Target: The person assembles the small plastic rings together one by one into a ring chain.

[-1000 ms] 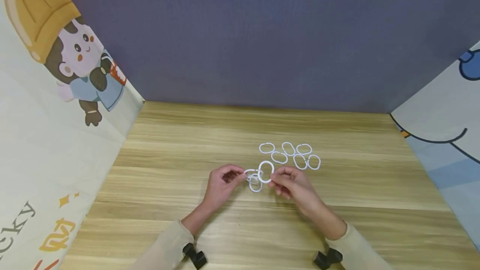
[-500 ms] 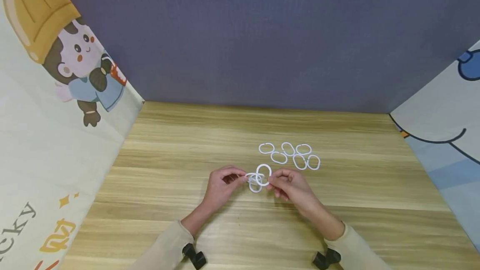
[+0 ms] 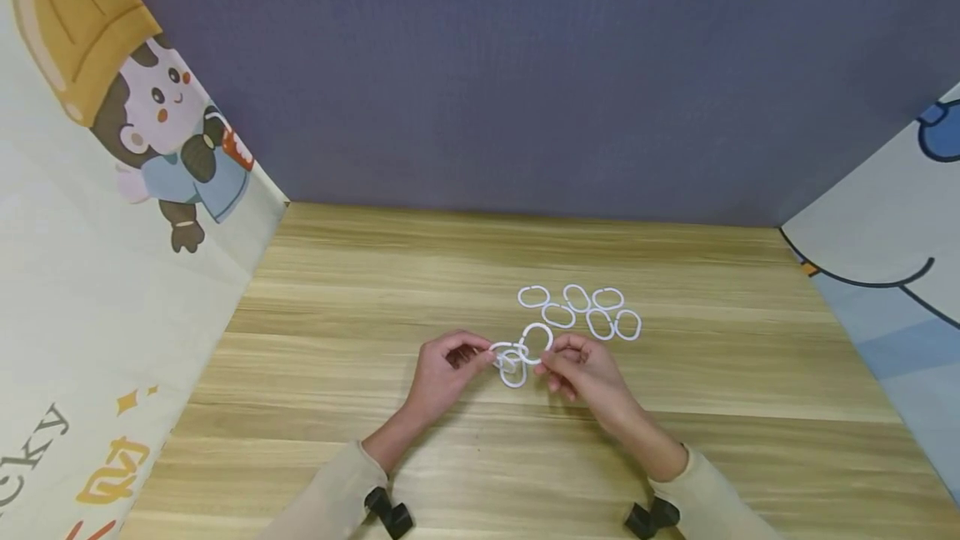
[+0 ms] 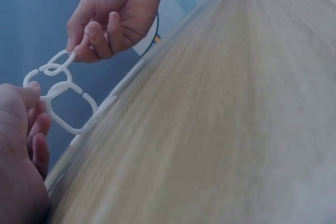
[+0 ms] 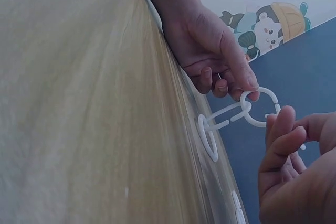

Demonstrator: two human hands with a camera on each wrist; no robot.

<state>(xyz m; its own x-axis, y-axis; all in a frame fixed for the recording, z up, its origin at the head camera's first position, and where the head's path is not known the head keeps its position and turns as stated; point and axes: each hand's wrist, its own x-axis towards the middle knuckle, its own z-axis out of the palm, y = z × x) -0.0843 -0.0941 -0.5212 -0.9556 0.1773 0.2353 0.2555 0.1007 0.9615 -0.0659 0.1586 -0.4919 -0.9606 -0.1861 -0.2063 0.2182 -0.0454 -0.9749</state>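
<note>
Thumb and fingertips of my left hand (image 3: 444, 372) pinch a white oval plastic chain link (image 4: 27, 75) just above the table. My right hand (image 3: 592, 372) pinches a second white link (image 3: 538, 325) by its right side. This link crosses through the one in my left hand, as the left wrist view shows. Below the left hand's link hangs another white link (image 4: 73, 131), hooked onto it, with a small gap in its side. In the right wrist view, a further link (image 5: 214, 151) hangs lowest in the chain, close to the table.
Several loose white links (image 3: 558, 324) lie in a cluster on the wooden table (image 3: 375, 273), beyond my right hand. A dark blue panel (image 3: 525, 82) rises at the back edge. Printed cartoon panels (image 3: 172, 140) stand at both sides.
The right hand's link first shifts left over the left hand's link, then back right and turns slightly. The left hand stays nearly still, and the loose links have not moved.
</note>
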